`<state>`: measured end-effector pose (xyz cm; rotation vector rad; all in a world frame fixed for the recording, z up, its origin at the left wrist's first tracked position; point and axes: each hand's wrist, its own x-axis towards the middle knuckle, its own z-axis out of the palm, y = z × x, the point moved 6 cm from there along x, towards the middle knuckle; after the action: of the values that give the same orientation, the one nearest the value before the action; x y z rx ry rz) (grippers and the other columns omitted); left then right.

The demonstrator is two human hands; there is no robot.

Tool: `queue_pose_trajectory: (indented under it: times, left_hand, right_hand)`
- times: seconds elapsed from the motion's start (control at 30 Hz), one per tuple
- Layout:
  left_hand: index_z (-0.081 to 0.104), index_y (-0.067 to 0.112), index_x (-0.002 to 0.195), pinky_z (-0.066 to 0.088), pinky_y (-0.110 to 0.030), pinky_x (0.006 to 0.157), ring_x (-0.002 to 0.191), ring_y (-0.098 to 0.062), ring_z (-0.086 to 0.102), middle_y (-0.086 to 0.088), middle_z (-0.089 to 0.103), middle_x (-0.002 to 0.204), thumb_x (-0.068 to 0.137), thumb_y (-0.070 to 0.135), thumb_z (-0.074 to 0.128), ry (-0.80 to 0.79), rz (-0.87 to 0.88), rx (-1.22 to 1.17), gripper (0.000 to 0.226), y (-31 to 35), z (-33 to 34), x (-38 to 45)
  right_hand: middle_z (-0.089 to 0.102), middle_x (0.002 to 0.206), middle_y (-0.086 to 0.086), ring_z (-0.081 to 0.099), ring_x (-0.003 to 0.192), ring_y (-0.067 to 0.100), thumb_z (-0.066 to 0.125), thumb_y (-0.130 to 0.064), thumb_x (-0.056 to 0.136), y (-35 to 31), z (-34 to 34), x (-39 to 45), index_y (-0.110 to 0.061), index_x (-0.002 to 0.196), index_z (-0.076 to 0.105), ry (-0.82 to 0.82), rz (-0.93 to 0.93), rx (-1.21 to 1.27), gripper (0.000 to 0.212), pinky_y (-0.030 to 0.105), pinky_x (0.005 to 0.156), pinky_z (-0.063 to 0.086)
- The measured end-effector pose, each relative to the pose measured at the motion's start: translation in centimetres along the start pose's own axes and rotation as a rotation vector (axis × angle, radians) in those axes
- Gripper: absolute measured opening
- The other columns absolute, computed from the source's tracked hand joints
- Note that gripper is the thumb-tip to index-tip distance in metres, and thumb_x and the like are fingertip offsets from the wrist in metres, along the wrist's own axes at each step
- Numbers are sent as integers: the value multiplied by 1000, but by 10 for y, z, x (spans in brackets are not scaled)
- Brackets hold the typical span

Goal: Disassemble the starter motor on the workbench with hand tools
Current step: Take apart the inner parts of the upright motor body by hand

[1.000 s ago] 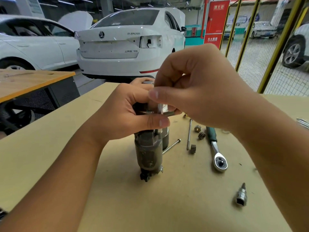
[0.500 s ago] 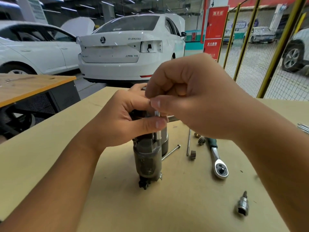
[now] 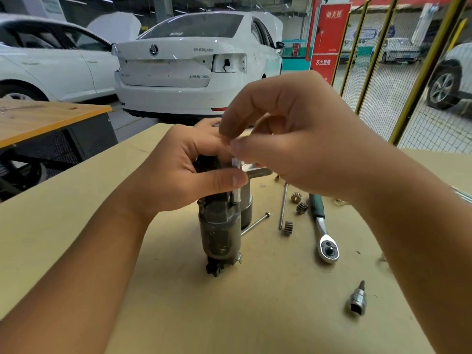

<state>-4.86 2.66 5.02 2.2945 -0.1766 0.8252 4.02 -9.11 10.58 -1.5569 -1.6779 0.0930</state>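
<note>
a thin silver pin (image 3: 236, 180) is pinched at its top by the curled fingertips of the right hand (image 3: 301, 139), while the upper part of the starter motor (image 3: 221, 226), stood upright at the middle of the workbench (image 3: 76, 200), is gripped by the left hand (image 3: 178, 175). the pin is best drawn straight up, the body being held steady so it cannot tip. at three o'clock of the motor lie two long bolts (image 3: 282, 205), three small gears (image 3: 296, 197) and a ratchet (image 3: 324, 233); a socket bit (image 3: 357, 300) lies at five o'clock.
</note>
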Motion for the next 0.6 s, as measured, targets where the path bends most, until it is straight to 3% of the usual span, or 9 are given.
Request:
queue_pose_trajectory:
  times: [0.1, 0.17, 0.27, 0.37, 0.5, 0.6]
  left_hand:
    - [77, 1, 94, 54, -47, 86, 104, -30, 64, -9, 72, 97, 81, 25, 79, 13, 4, -2, 28, 1, 0, 0]
    - [79, 6, 93, 54, -42, 88, 106, -26, 64, -1, 75, 99, 80, 25, 80, 10, 13, -12, 23, 4, 1, 1]
    - [80, 22, 95, 47, -24, 84, 99, -13, 63, 19, 72, 95, 85, 27, 75, -31, 9, -14, 13, 2, 3, -1]
    - [80, 10, 94, 49, -31, 82, 97, -24, 65, 6, 73, 96, 85, 26, 74, -20, -21, -42, 20, -3, 1, -1]
    - [80, 34, 95, 49, -24, 84, 101, -16, 64, 20, 71, 96, 81, 27, 79, -6, 20, -51, 15, 4, 4, 1]
    - [80, 31, 102, 49, -26, 86, 105, -19, 64, 19, 72, 99, 82, 31, 78, -9, 1, -49, 21, 2, 4, 1]
  right_hand:
    - [73, 78, -1, 68, 69, 11, 83, -25, 83, 2, 1, -1, -20, 83, 76, 89, 12, -45, 8, 36, 66, 58]
    - [73, 76, -1, 69, 72, 15, 83, -23, 82, 1, 1, 0, -20, 82, 76, 99, 15, -70, 7, 41, 70, 58]
    - [74, 79, -7, 69, 70, 8, 79, -10, 84, 0, 1, 0, -21, 87, 76, 41, -13, -6, 11, 28, 65, 58]
    - [73, 79, -9, 64, 62, 2, 74, -6, 84, -1, 4, -1, -22, 88, 76, 5, -31, 13, 16, 15, 56, 46]
    - [71, 73, -4, 62, 61, 6, 83, -19, 82, 3, 7, -1, -18, 82, 75, 90, -5, 1, 8, 30, 58, 52]
    - [71, 72, -5, 61, 59, 4, 80, -9, 82, 4, 7, -1, -20, 84, 75, 64, -1, 57, 12, 24, 57, 49]
